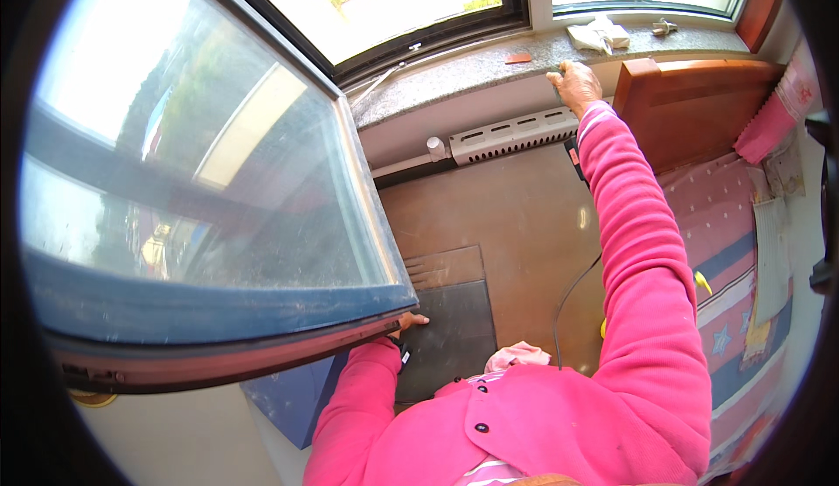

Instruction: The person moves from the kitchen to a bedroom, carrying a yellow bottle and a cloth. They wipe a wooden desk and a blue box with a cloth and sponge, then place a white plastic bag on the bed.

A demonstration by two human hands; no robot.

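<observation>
My right hand (pixel 577 86) is stretched out to the front edge of the grey stone window sill (pixel 452 86). Its fingers are curled, and a small dark green thing (pixel 558 91) shows at them, too little of it to name. An open window sash (pixel 262 178) with a dirty glass pane fills the left side. At its lower right corner, my left hand (pixel 411 321) comes out from behind the frame; only part of it shows, over a dark panel (pixel 452 335) on the brown surface. Its grip is hidden.
On the sill lie a reddish flat piece (pixel 518 58), crumpled white tissue (pixel 598 35) and a small plug-like thing (pixel 663 27). Below runs a white slotted radiator (pixel 511 135). A wooden headboard (pixel 701 92) and patterned bedding (pixel 721 315) are at right; pink cloth (pixel 518 357) lies close to my body.
</observation>
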